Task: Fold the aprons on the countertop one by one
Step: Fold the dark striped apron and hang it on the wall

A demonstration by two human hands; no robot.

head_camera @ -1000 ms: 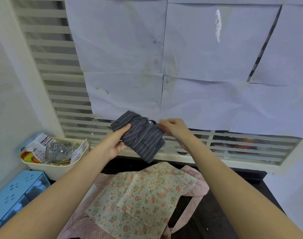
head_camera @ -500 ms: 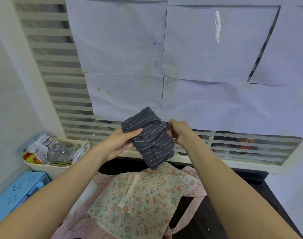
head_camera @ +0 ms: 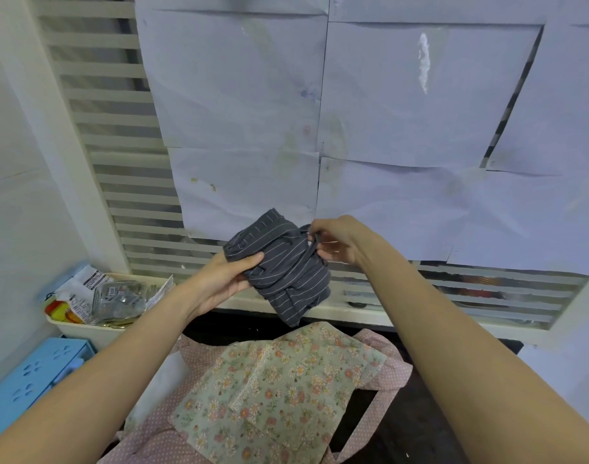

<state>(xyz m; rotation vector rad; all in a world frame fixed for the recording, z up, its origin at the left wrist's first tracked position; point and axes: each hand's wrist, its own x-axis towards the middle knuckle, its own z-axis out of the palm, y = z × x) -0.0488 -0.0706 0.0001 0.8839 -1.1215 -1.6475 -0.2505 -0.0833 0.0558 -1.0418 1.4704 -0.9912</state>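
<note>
Both hands hold a bundled grey striped apron (head_camera: 286, 266) up above the dark worktop (head_camera: 410, 406). The left hand (head_camera: 224, 279) grips its left side, thumb on top; the right hand (head_camera: 336, 241) pinches its upper right edge. Below, near, a floral apron (head_camera: 279, 393) lies on a pink dotted apron (head_camera: 393, 366). At far left stand a cream bin (head_camera: 85, 328) of packets and a blue tray (head_camera: 28, 380).

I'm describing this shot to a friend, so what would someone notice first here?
First, the dark striped apron, bundled up and held in the air at centre by the left hand and right hand. Below it, a floral apron lies on the black countertop. White paper sheets cover the wall behind.
</note>
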